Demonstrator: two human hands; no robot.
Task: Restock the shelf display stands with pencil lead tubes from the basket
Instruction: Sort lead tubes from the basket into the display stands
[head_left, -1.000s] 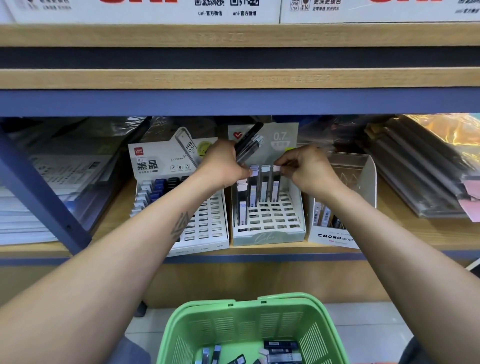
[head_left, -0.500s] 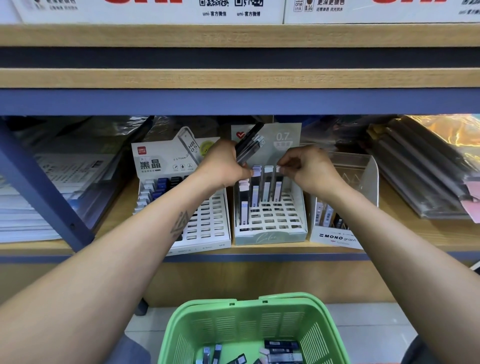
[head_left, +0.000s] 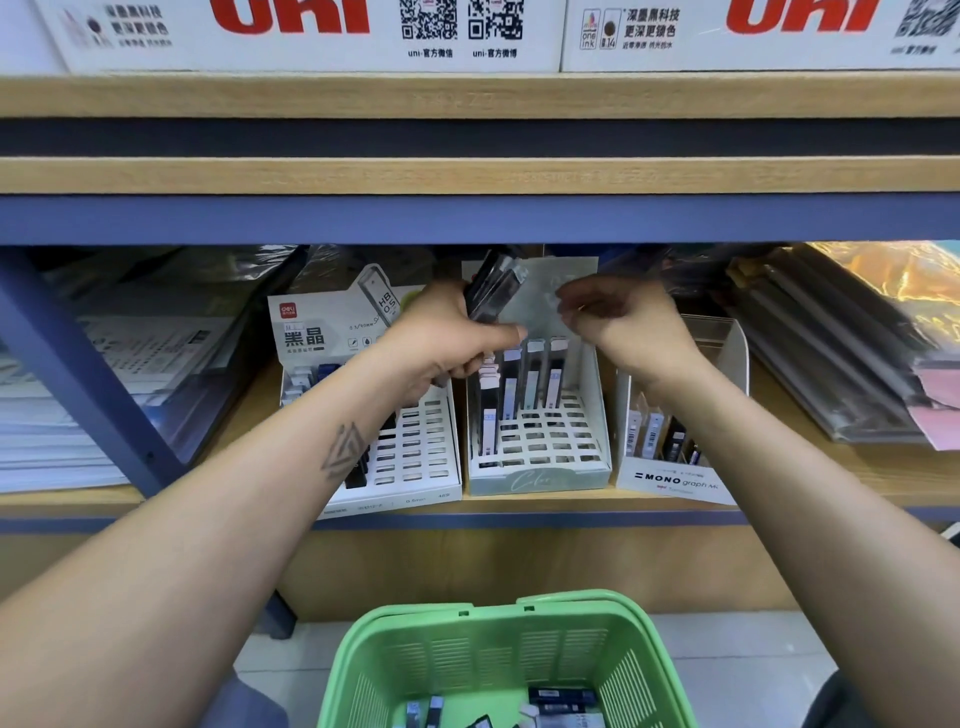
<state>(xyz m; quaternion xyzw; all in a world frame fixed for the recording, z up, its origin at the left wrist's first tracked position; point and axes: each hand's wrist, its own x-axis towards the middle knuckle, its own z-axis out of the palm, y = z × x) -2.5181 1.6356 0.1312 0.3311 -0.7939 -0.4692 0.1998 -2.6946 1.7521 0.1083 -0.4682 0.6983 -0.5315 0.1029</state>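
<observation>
Dark lead tubes gripped as a bundle in left hand w/ fingers curled, raised above middle stand; right hand beside, fingers loosely bent, holding nothing; more tubes in green basket below.

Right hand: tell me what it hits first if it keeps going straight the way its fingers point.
Probably the bundle of lead tubes held in the left hand; the right hand points leftward at it, though depth is unclear.

Right hand now lifted off the stand's tubes.
</observation>
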